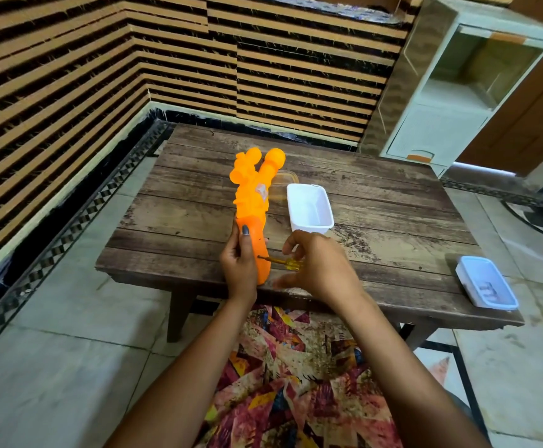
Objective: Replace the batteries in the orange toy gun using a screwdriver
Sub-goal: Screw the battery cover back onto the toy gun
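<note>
Nearest, at the six-o'clock edge of the desk, both hands are on the butt end of the orange toy gun. The left hand grips the handle, thumb laid on the face turned toward the camera. The toy's muzzle end points away toward twelve o'clock; whether the butt rests on the desk I cannot tell. The right hand lies at three o'clock of it, its fingers pinching the yellow handle of the screwdriver. The shaft runs level toward nine o'clock and its tip meets the gun's side low on the handle. That is presumably the battery cover's screw, though the screw itself is too small to make out.

The step looks like loosening that screw. To do it well, I would seat the tip squarely in the head before turning, with the shaft in line with the screw rather than slanted, since a small head set in soft plastic strips easily. The left hand should brace against that push — setting the butt firmly on the desk would help. The last turns should be short and slow, so the screw does not drop.

Farther right, at four o'clock, a lidded white box sits near the desk's corner. Just past the right hand, toward the middle, stands an open white tub — a sensible place for the screw. A clear tray lies just behind it, beside the gun.
</note>
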